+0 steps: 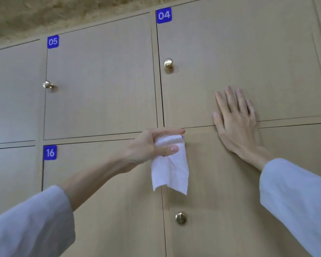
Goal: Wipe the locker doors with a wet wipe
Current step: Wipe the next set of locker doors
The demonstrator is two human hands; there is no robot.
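A wall of light wooden locker doors fills the view. My left hand [152, 145] pinches a white wet wipe [170, 169] between thumb and fingers, and the wipe hangs down over the top left corner of the lower right door [230, 210], hiding most of that door's blue number label. My right hand [235, 119] lies flat with straight fingers across the seam between door 04 [239, 62] and the door below it. Door 05 [100, 80] and door 16 [104, 201] are to the left.
Each door carries a round brass knob: one on door 04 [168, 63], one at the left edge of door 05 [47, 84], one on the lower right door [180, 218]. Blue number labels mark the top left corners. A rough beige ceiling [63, 13] runs above the lockers.
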